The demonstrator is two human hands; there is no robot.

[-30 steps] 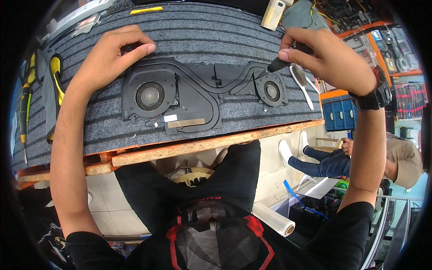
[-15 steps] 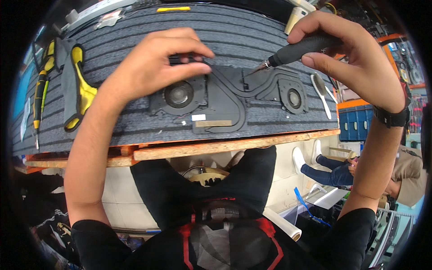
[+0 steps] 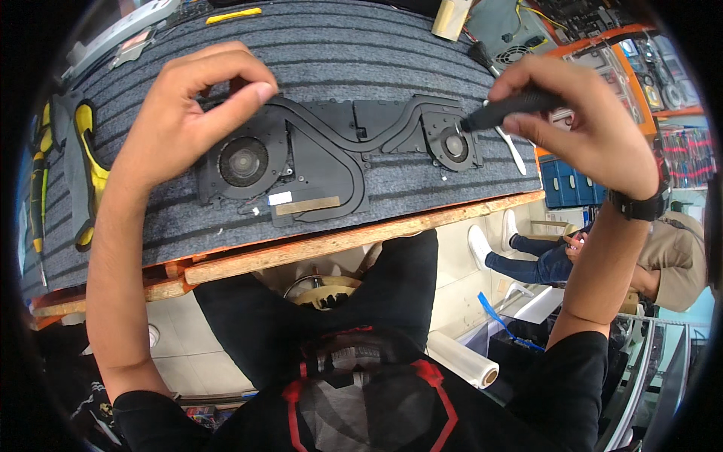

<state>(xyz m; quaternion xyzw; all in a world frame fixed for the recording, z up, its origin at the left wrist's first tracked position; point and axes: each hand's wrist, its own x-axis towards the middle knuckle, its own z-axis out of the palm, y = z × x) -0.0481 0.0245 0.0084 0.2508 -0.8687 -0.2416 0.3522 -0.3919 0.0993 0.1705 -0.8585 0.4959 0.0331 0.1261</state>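
Observation:
A black laptop cooling assembly [image 3: 325, 162] with two fans and curved heat pipes lies on the grey ribbed mat [image 3: 407, 192]. My left hand [image 3: 184, 113] is over its upper left corner, above the larger fan [image 3: 243, 161]. Thumb and forefinger come together there in a pinch, and whatever they grip is hidden. In my right hand [image 3: 595, 135] is a screwdriver with a dark handle [image 3: 506, 111], held between thumb and fingers. Its blurred tip end is over the smaller fan [image 3: 453, 145] at the right; contact cannot be made out.
Yellow-and-grey pliers-like tools [image 3: 90, 166] and a yellow-black screwdriver [image 3: 38, 196] lie at the left. A white-handled brush [image 3: 514, 151] rests near the mat's right end. The wooden table edge [image 3: 361, 239] runs before me. Another person [image 3: 557, 264] sits at the right.
The screwdriver has moved from the middle of the cooling assembly to over its right fan. My left thumb and forefinger, apart before, have closed together. The whole view has shifted and turned slightly.

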